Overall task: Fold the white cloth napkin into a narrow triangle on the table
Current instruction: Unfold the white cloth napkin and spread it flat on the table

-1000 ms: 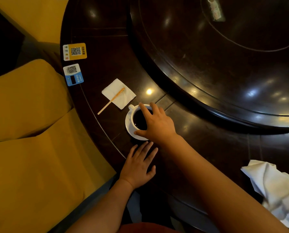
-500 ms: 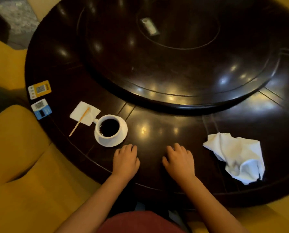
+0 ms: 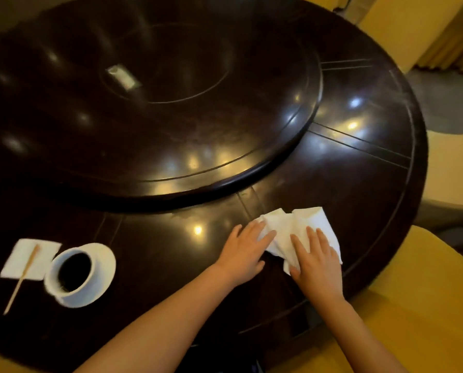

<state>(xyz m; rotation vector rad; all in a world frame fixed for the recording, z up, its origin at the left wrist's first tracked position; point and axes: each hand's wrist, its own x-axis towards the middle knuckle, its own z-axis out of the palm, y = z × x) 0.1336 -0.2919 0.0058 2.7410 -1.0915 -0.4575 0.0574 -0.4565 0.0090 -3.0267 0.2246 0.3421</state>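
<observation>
A crumpled white cloth napkin lies on the dark round table, near its front right edge. My left hand lies flat with its fingertips on the napkin's left edge. My right hand rests palm down on the napkin's near right part, fingers spread. Neither hand grips the cloth; both press on it. The napkin's near edge is hidden under my right hand.
A white cup of dark coffee on a saucer stands at the left front. Beside it lies a small paper napkin with a wooden stirrer. A raised turntable fills the table's middle. Yellow seats surround the table.
My view swung right. Both hands left the table in front of me and moved right onto the napkin; earlier my right hand came off the coffee cup.
</observation>
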